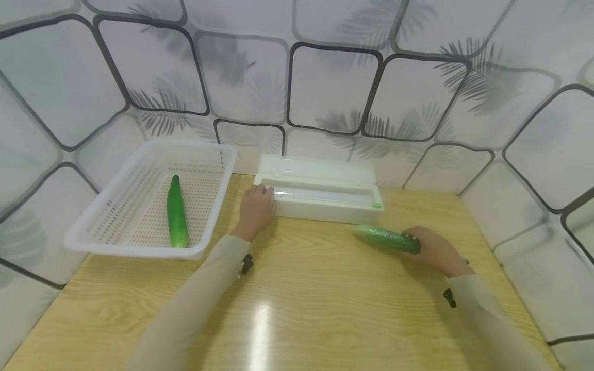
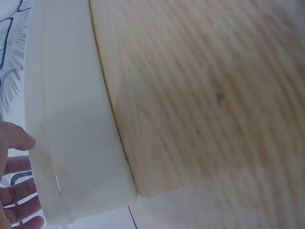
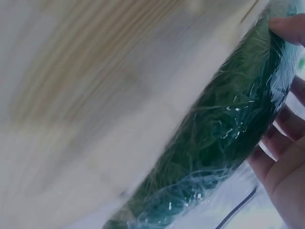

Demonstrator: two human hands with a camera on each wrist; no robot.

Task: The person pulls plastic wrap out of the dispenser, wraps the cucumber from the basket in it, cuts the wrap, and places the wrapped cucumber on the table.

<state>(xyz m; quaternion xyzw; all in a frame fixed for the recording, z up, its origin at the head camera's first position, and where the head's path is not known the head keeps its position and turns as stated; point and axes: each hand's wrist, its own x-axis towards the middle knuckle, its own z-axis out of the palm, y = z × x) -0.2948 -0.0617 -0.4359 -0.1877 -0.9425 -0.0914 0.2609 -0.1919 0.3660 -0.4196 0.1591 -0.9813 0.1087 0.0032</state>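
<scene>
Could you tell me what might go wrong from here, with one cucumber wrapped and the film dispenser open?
The wrapped cucumber is held only at one end by the right hand; the slick film could let it slip onto the table. The left hand rests on the open film dispenser, so its fingers might catch the cutter edge, or the light box could slide.

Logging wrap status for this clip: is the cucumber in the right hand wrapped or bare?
Wrapped. The cucumber held by the right hand shows wrinkled, shiny clear film over its green skin in the right wrist view.
</scene>
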